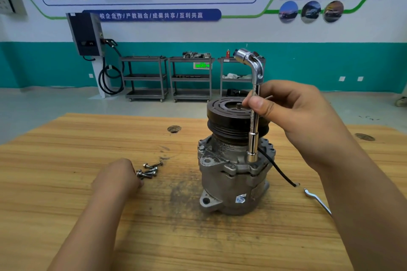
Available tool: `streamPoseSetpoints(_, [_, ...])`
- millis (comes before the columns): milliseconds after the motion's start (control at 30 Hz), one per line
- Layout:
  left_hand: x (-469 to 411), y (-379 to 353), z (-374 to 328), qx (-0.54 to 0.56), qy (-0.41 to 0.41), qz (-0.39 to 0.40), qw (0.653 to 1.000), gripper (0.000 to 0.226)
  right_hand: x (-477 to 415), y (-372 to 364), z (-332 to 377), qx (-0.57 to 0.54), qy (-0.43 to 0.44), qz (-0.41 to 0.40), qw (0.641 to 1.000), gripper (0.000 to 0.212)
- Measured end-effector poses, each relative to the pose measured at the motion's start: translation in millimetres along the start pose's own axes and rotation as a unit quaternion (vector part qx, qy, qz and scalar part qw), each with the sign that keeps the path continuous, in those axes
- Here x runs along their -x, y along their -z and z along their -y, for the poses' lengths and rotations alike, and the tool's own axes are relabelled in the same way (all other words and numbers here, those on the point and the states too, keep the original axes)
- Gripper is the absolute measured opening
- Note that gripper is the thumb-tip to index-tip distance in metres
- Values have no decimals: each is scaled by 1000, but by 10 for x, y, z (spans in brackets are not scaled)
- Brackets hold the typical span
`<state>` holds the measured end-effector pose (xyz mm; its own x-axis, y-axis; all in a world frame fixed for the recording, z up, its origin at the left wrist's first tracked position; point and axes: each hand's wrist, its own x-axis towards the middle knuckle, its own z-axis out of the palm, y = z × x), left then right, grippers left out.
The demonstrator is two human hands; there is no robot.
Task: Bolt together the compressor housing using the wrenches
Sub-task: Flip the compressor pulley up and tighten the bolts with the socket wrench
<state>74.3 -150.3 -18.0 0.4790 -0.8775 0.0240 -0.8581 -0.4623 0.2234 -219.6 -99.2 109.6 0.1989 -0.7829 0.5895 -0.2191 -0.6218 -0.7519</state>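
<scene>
Chrome wrench (252, 136) upright at housing (231, 182) edge

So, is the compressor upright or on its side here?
Upright: the compressor stands on its end on the table, black pulley on top, threaded shaft pointing up.

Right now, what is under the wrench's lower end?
The wrench stands upright on the compressor flange, pinched by the right hand. Its socket hides whatever sits beneath.
</scene>
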Motion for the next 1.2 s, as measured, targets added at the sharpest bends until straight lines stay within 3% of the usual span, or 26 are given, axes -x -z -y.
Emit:
streamPoseSetpoints(233, [122,23,-105,-31,-13,0,999,8,-5,27,-1,-17,2,-4,1000,25])
streamPoseSetpoints(367, [285,207,-264,123,-80,-74,986,10,-6,31,4,-26,5,-9,1000,23])
streamPoseSetpoints(467, [523,366,-428,340,-229,-152,900,14,-15,29,-20,-30,5,-11,999,14])
streamPoseSetpoints(567, [794,463,-570,521,-342,-114,773,25,-23,24,-41,-27,3,-15,1000,6])
streamPoseSetpoints(633, [929,439,-650,553,-381,-91,736,22,-20,12,-38,-29,1,-19,999,7])
streamPoseSetpoints(833, [1062,317,-810,441,-475,-137,749,16,-14,-2,-17,-28,1,-22,999,22])
streamPoseSetpoints(1000, [1084,289,-846,378,-479,-174,773,19,-23,-3,-38,-30,3,-24,999,18])
streamPoseSetpoints(1133, [1082,284,-854,367,-493,-200,764,22,-20,-8,-43,-31,7,-28,999,20])
streamPoseSetpoints(1200, [1089,272,-872,364,-497,-207,760,22,-20,-5,-42,-34,10,-25,999,12])
